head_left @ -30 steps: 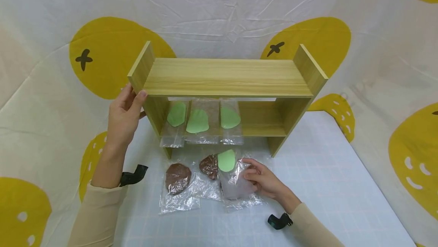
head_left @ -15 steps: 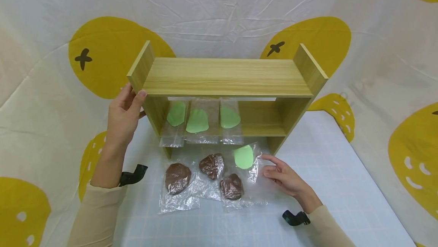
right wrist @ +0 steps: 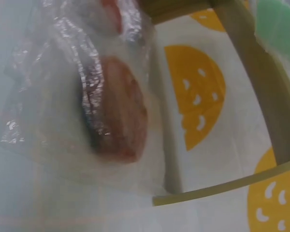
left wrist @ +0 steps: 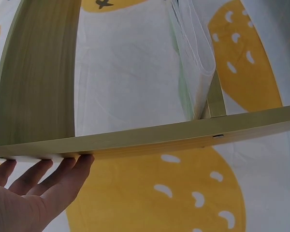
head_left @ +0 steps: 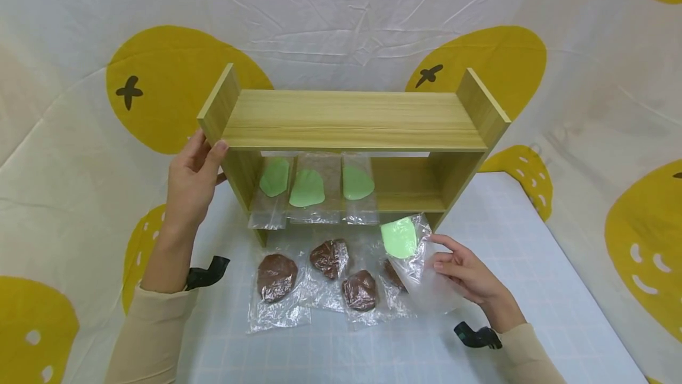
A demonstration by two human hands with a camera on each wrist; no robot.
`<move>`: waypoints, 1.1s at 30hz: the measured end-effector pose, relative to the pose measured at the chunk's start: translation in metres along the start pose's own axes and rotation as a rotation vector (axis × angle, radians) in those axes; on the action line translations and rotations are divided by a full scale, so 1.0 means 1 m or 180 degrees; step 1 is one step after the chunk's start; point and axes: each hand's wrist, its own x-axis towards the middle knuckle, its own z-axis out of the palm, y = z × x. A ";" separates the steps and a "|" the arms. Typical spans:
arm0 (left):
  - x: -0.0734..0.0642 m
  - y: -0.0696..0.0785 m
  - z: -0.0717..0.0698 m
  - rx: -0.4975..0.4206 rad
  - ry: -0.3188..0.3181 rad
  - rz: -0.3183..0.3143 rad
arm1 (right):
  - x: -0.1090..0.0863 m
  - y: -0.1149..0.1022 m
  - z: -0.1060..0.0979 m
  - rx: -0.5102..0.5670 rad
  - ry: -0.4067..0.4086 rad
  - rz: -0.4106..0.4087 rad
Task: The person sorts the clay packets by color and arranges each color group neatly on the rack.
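At the left end of the wooden shelf [head_left: 354, 120], my left hand [head_left: 192, 183] holds the side panel, thumb at its front edge. The left wrist view shows the fingertips of this hand [left wrist: 48, 193] against the panel's outer face. My right hand [head_left: 471, 277] pinches a clear plastic bag [head_left: 426, 283] with a flat light-green piece [head_left: 399, 238] in its upper part. This bag is lifted and tilted over the table, below the shelf's right end, partly covering a bagged brown lump [head_left: 392, 276]. A blurred bagged brown lump [right wrist: 118, 111] shows in the right wrist view.
Three clear bags with green pieces [head_left: 307, 189] lie side by side on the middle board, ends overhanging its front edge. Several bagged brown lumps [head_left: 277, 277] lie on the pale checked tablecloth [head_left: 298, 354] before the shelf. A patterned cloth [head_left: 341, 29] hangs behind.
My right hand has carried the bag with the green piece rightward, uncovering a brown lump and covering part of another. The left hand stays on the shelf's side panel.
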 end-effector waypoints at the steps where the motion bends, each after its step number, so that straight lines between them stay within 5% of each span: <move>1: 0.000 0.000 0.000 0.0005 0.0003 -0.0002 | 0.000 -0.002 0.000 0.0021 -0.0029 -0.0045; 6: 0.000 -0.002 -0.001 0.0015 0.0010 -0.0010 | 0.003 -0.011 0.002 0.0112 -0.0095 -0.0280; 13: 0.000 -0.003 -0.001 -0.0041 -0.0019 -0.0001 | 0.011 -0.013 0.002 0.0052 0.0207 -0.0294; 23: 0.000 -0.002 0.000 -0.0030 -0.0036 0.0014 | 0.021 -0.005 -0.003 0.0630 0.0274 -0.0286; 33: 0.001 -0.002 0.000 -0.0105 -0.0030 0.0036 | 0.024 -0.001 -0.002 0.0334 0.0733 -0.0059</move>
